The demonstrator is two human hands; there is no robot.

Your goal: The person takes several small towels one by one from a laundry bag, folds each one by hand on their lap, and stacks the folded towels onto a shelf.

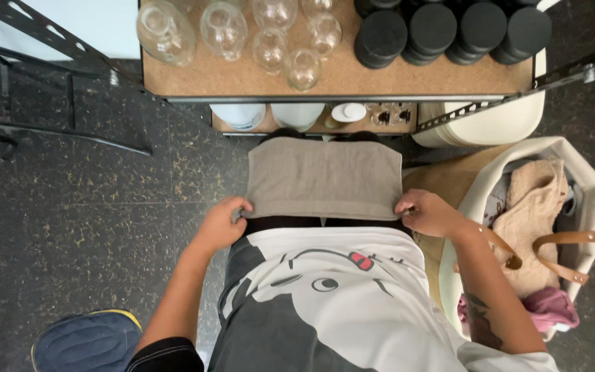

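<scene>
A grey-brown towel (324, 177) lies flat and folded across my lap, in front of a low cork-topped shelf. My left hand (220, 222) pinches the towel's near left corner. My right hand (429, 213) grips its near right corner. Both hands hold the near edge taut. Below the towel my white and black printed shirt (332, 296) fills the lower middle of the view.
The cork shelf (339, 72) carries several clear glass jars (224, 29) and stacks of black lids (435, 31). A white tote bag (580, 172) with tan straps holds beige and pink cloths at the right. A blue cap (87, 341) lies on the dark speckled floor.
</scene>
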